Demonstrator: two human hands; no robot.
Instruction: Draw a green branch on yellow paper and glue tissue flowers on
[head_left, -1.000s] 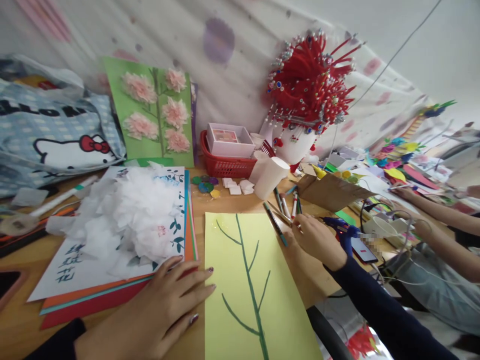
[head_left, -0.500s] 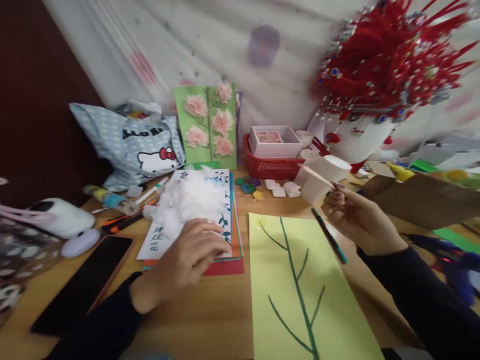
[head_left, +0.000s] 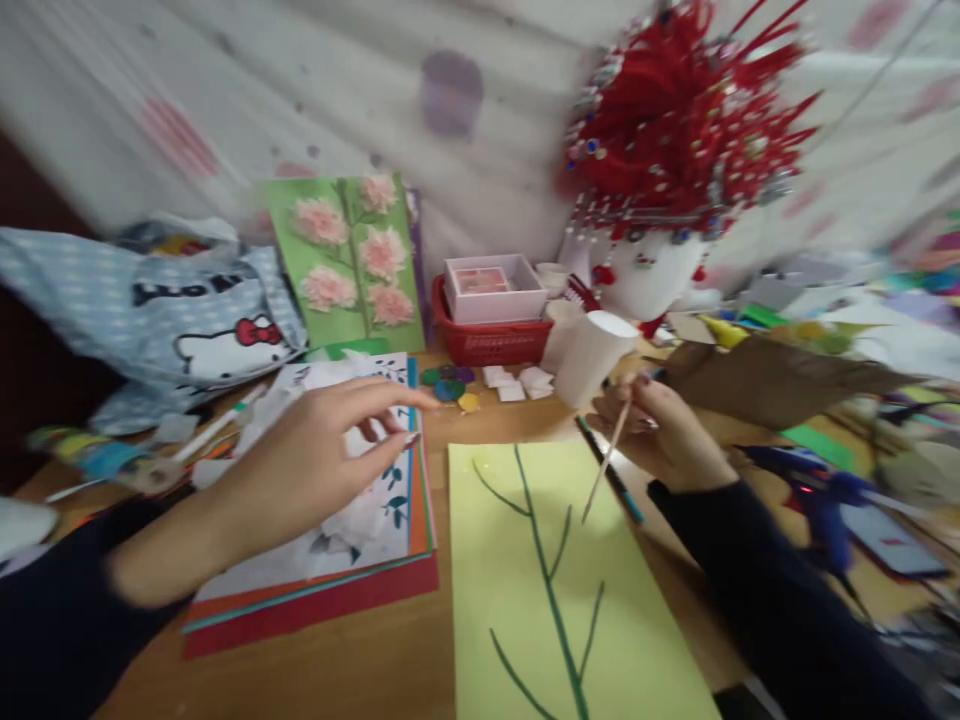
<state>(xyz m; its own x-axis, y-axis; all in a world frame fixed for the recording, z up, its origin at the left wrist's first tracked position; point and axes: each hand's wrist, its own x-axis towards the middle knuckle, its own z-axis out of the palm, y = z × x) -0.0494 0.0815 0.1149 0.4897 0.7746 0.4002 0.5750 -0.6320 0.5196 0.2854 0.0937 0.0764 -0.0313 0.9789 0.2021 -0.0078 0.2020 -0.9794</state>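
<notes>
My right hand (head_left: 652,425) pinches a thin wooden stick (head_left: 609,455), which slants down over the right side of a yellow sheet (head_left: 495,580). On that sheet is a dark green drawn stem with several branches, and a small shiny spot shows near the tip of its upper-left branch. My left hand (head_left: 337,440) hovers above a stack of papers (head_left: 420,520), thumb and fingers apart, with nothing between them. White fluffy material (head_left: 352,520) on the stack is mostly hidden behind that hand. A dark green pen (head_left: 619,480) lies beside the yellow sheet, under my right hand.
Behind the sheet are white paper cups (head_left: 596,355), small white squares (head_left: 510,385), coloured discs (head_left: 450,388) and a red basket (head_left: 495,342). A blue glue gun (head_left: 817,500) lies at right. A green card with pink flowers (head_left: 352,250) stands at the back left.
My right hand has turned the stick from pointing up-left to pointing down toward the yellow sheet. My left hand has shifted, its thumb now spread from the fingers. The view has swung right.
</notes>
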